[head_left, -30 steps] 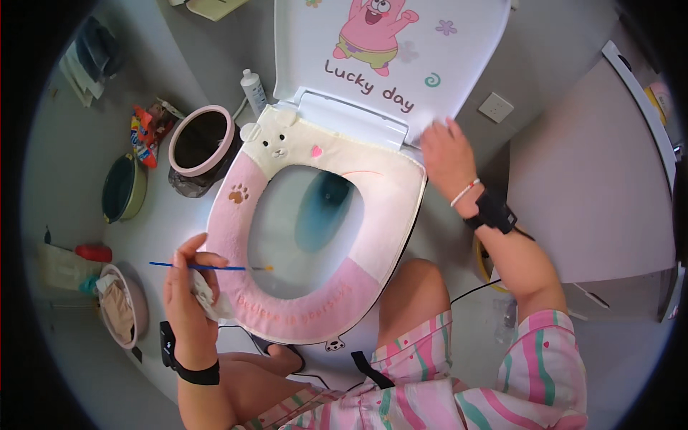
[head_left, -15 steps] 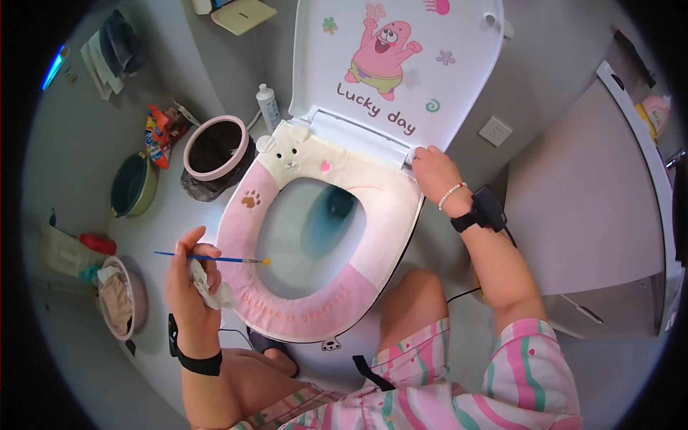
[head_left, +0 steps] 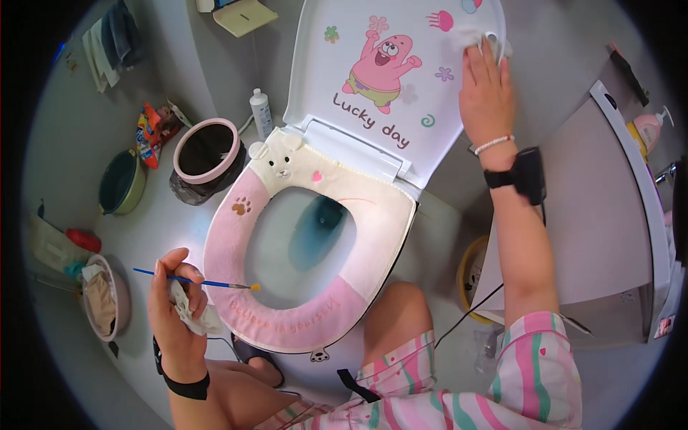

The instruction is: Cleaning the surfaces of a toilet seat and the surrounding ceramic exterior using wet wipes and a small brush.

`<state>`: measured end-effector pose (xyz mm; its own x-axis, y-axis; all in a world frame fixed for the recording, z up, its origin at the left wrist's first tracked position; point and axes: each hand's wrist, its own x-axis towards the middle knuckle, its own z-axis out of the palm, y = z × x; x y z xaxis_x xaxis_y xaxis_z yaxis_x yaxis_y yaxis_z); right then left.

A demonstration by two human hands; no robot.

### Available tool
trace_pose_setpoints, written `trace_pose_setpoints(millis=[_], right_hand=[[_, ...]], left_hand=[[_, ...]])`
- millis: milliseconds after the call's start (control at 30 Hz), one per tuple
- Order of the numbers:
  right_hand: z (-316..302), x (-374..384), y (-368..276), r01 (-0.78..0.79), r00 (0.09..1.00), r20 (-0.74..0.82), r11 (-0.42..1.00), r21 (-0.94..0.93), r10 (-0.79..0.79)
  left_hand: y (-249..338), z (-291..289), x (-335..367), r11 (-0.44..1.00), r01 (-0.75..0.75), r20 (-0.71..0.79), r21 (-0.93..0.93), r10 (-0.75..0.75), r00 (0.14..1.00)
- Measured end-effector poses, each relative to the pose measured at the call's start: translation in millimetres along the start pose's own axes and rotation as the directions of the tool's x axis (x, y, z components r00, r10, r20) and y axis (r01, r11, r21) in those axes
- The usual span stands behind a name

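My left hand (head_left: 178,312) holds a thin blue paintbrush (head_left: 215,284) with yellow bristles between its fingers, and a crumpled white tissue (head_left: 192,312) against the palm. The brush tip hangs over the front inner edge of a pink and cream plush toilet seat cover (head_left: 233,240). My right hand (head_left: 487,97) reaches up to the right edge of the raised white toilet lid (head_left: 444,107), fingers stretched. Under its fingertips a blurred white tissue (head_left: 468,40) is pressed to the lid, beside a small loop at the rim. Blue water (head_left: 309,239) shows in the bowl.
To the left stand a pink-rimmed bin (head_left: 188,176), a green basin (head_left: 119,193), a pink basin with cloth (head_left: 120,287) and a white bottle (head_left: 261,111). On the right, a grey vanity cabinet (head_left: 580,222) is close to my arm, with a cable (head_left: 466,315) below.
My right hand has moved up from the seat hinge to the lid's upper right edge. The view has shifted slightly; my left hand still holds the brush and tissue.
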<state>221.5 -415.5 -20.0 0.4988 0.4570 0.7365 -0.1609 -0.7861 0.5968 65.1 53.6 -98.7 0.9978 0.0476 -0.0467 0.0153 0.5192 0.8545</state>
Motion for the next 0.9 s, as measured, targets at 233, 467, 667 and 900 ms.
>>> trace_pose_setpoints(millis=[233, 467, 667, 900], right_hand=[[-2.4, -103.3, -68.1, 0.085, 0.972, 0.179, 0.936, 0.340, -0.153], [-21.5, -136.2, -99.3, -0.049, 0.921, 0.361, 0.875, 0.481, -0.147], [-12.0, -147.9, -106.6, -0.145, 0.905, 0.408, 0.810, 0.568, -0.123], [-12.7, -123.6, -107.6, 0.104, 0.769, 0.541, 0.902, 0.419, -0.340]], left_hand=[[1.7, 0.5, -5.1, 1.000, -0.011, 0.038, 0.027, 0.010, 0.999], [3.5, -2.8, -10.5, 1.000, -0.019, 0.057, 0.012, 0.018, 0.998], [3.8, -2.2, -11.7, 1.000, -0.008, 0.034, -0.001, 0.008, 0.999], [-2.8, 5.4, -9.4, 1.000, 0.012, 0.027, 0.008, -0.012, 1.000]])
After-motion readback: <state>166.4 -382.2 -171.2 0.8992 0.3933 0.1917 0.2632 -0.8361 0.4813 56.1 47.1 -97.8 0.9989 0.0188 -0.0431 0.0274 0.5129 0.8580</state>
